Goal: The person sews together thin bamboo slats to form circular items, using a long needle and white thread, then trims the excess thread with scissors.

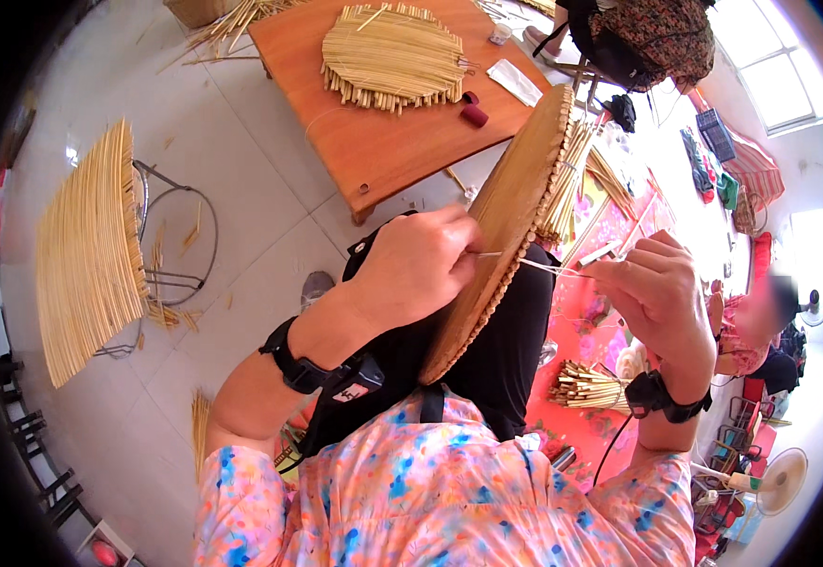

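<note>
A round, flat disc of straw stalks (511, 208) with a scalloped, bound edge stands tilted on edge over my lap. On its left face, my left hand (426, 260) is closed in a pinch on a thin pale strand (490, 253); whether this is thread or a needle I cannot make out. From the disc's right side, white thread (548, 268) runs taut to my right hand (652, 293). The fingers of that hand pinch the thread, apart from the disc. Both wrists wear black straps with small devices.
Another straw disc (393, 57) lies on the orange wooden table (383, 151) beside dark red thread spools (473, 115). A straw panel (90, 255) leans by a metal stand (213, 236) at left. Straw bundles (586, 386) rest on the pink cloth (563, 331) at right. Another person (747, 326) sits farther right.
</note>
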Motion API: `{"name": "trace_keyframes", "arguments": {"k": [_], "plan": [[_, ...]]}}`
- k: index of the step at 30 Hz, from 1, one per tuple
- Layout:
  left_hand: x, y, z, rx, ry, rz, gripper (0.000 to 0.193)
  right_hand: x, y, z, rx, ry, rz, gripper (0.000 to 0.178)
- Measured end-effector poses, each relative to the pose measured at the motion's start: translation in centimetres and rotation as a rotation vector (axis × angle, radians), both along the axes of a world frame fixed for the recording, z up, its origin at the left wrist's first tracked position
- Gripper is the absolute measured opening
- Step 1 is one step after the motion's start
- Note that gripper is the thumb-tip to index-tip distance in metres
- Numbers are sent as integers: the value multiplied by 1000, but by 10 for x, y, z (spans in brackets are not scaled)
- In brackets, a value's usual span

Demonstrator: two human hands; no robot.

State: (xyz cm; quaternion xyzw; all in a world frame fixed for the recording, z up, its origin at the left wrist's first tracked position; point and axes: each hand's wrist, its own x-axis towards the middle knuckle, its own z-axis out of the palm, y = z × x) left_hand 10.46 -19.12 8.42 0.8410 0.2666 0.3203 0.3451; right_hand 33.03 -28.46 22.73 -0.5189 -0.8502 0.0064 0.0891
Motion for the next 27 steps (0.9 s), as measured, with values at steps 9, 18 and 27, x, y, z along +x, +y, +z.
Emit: {"name": "trace_keyframes", "arguments": {"k": [9, 18, 27], "plan": [[-17, 7, 18, 283, 54, 212, 9, -4, 11, -28, -21, 85, 9, 10], [-47, 20, -5, 299, 89, 378, 5, -10, 19, -44, -36, 100, 73, 13], [-26, 8, -6, 223, 110, 319, 5, -6, 0, -22, 80, 19, 68, 16]]}}
